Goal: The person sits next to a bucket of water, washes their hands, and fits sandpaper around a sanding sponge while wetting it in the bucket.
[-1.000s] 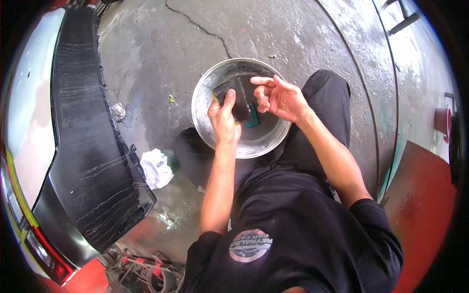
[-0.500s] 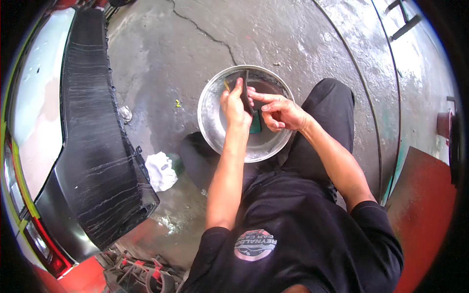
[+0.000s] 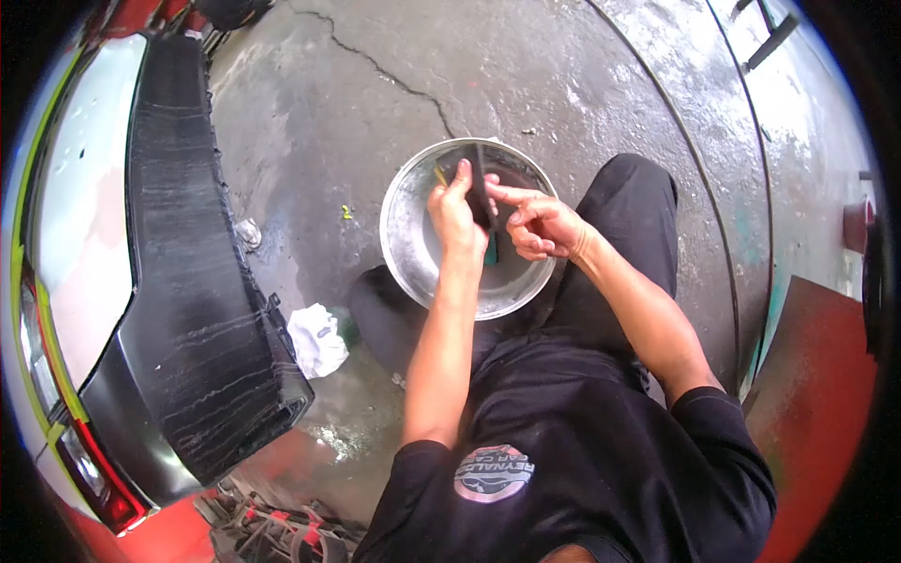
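Observation:
My left hand (image 3: 457, 214) is closed around a dark folded sheet (image 3: 481, 178) that looks like sandpaper, its thumb lying along the near face. A thin yellow bit (image 3: 439, 175) shows beside that thumb. My right hand (image 3: 544, 223) has its index finger stretched to the sheet's right side, the other fingers loosely curled with nothing seen in them. Both hands are over a round metal basin (image 3: 399, 267) between my legs. Inside the basin, a teal piece (image 3: 491, 250) shows partly behind my left hand and the sheet.
A black car bumper (image 3: 202, 281) with pale streaks stands at the left, beside a light body panel (image 3: 80, 225). A crumpled white cloth (image 3: 317, 342) lies on the wet concrete floor (image 3: 310, 141). Hoses (image 3: 671, 113) run along the right, near a red panel (image 3: 817, 394).
The view has shifted slightly. My right index finger stays against the sheet, and my left hand keeps its grip with the sheet at a slightly different angle.

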The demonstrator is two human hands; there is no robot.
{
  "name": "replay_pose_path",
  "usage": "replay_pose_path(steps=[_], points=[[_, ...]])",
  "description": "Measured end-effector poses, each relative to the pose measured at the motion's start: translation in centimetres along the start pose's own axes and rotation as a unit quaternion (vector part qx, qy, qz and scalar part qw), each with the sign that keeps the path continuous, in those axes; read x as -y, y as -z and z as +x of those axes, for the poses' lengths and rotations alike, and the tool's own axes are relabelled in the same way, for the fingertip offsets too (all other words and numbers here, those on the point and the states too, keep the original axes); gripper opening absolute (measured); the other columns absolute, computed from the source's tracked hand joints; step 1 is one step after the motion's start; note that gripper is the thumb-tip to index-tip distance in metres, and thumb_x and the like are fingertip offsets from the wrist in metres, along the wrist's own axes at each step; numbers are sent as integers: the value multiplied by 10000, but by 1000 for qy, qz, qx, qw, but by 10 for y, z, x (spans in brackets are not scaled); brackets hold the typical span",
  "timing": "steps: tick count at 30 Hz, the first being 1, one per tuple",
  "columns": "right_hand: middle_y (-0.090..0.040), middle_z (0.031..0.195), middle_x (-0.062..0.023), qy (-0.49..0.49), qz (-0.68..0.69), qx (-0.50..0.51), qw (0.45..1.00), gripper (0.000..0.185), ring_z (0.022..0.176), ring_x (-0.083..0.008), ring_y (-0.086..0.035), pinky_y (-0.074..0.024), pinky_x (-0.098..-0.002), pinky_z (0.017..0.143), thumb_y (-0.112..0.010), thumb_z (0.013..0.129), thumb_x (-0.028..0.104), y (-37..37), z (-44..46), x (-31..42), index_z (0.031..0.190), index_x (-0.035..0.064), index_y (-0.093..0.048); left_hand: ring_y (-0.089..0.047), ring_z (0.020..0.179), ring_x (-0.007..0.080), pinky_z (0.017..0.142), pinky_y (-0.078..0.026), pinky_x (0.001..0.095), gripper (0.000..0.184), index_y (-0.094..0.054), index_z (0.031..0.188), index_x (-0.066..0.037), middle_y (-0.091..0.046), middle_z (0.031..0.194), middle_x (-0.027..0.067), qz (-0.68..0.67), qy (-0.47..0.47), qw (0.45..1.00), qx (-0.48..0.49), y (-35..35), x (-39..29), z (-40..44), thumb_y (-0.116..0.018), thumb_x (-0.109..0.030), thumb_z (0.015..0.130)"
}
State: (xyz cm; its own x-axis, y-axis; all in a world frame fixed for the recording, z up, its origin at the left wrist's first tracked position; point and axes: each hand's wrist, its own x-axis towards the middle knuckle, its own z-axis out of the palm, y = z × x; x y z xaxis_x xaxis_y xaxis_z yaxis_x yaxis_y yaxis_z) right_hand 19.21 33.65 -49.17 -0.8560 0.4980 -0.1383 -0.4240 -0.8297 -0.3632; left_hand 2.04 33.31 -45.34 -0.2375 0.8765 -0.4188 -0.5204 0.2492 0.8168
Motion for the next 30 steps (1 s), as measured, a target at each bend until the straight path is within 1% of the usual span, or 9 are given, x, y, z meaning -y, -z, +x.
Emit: replay_pose_path(steps=[3, 6, 7, 10, 13, 16, 20, 25, 30], points=[[-510, 550, -42, 1, 12, 24, 1000, 730, 378, -100, -439, -411, -268, 406, -493, 921, 75, -11, 0, 4, 1619, 185, -308, -594, 556, 141, 466, -466, 254, 259, -704, 1002, -73, -712, 829, 83, -28, 97, 995, 8, 7, -7, 10, -672, -330, 995], [-539, 583, -73, 39, 73, 49, 995, 736, 385, -106, -448, -420, -264, 419, -486, 934, 80, -9, 0, 8, 1630, 180, -268, -585, 565, 142, 479, -491, 256, 252, -705, 1050, -93, -731, 899, 85, -177, 99, 979, 21, 9, -1, 21, -644, -335, 1012], [-549, 594, -84, 62, 98, 52, 992, 733, 384, -108, -451, -418, -264, 413, -487, 940, 84, -7, -2, 6, 1631, 178, -261, -604, 602, 142, 511, -519, 257, 242, -707, 1086, -116, -743, 933, 72, -245, 88, 962, 85, 9, -3, 21, -624, -334, 1023], [-578, 631, -124, 93, 125, 86, 984, 721, 353, -119, -438, -395, -267, 356, -488, 963, 107, -4, -3, 3, 1634, 195, -238, -666, 722, 141, 582, -544, 268, 310, -674, 1180, -73, -739, 1044, 69, -143, 1, 987, 69, 6, -1, 4, -646, -333, 1013], [-559, 610, -114, 62, 112, 68, 989, 748, 320, -120, -405, -377, -274, 327, -484, 959, 98, -8, -4, 2, 1642, 228, -210, -667, 762, 132, 694, -537, 288, 212, -730, 1078, -56, -742, 964, 38, -76, -41, 995, 59, -4, 21, -11, -737, -230, 958], [-529, 574, -91, 26, 28, 21, 999, 768, 323, -118, -402, -385, -276, 335, -476, 943, 81, -13, -6, 7, 1645, 226, -203, -653, 699, 134, 580, -500, 285, 165, -714, 1082, -113, -728, 876, 4, -91, -20, 995, 45, 2, 23, -7, -731, -219, 956], [-485, 543, -42, 18, -35, 3, 999, 739, 343, -107, -383, -382, -270, 365, -473, 921, 65, -19, -6, 5, 1625, 201, -295, -616, 607, 136, 502, -465, 276, 246, -696, 1022, -64, -713, 816, 72, -87, 37, 995, 36, 4, 11, -7, -715, -302, 963], [-549, 602, -54, -5, -220, -78, 972, 705, 437, -83, -425, -376, -259, 437, -472, 867, 32, -35, -2, 6, 1554, 187, -463, -583, 516, 132, 431, -445, 235, 305, -650, 1078, -22, -682, 781, 112, -24, 74, 995, 60, 29, -1, 13, -670, -314, 991], [-582, 639, -22, 44, -388, -106, 915, 735, 524, -73, -513, -428, -256, 505, -469, 799, 33, -31, 11, -7, 1515, 191, -529, -578, 534, 135, 440, -463, 238, 332, -638, 1109, -24, -693, 861, 126, -163, 107, 980, 33, 50, 5, 11, -598, -346, 1040]])
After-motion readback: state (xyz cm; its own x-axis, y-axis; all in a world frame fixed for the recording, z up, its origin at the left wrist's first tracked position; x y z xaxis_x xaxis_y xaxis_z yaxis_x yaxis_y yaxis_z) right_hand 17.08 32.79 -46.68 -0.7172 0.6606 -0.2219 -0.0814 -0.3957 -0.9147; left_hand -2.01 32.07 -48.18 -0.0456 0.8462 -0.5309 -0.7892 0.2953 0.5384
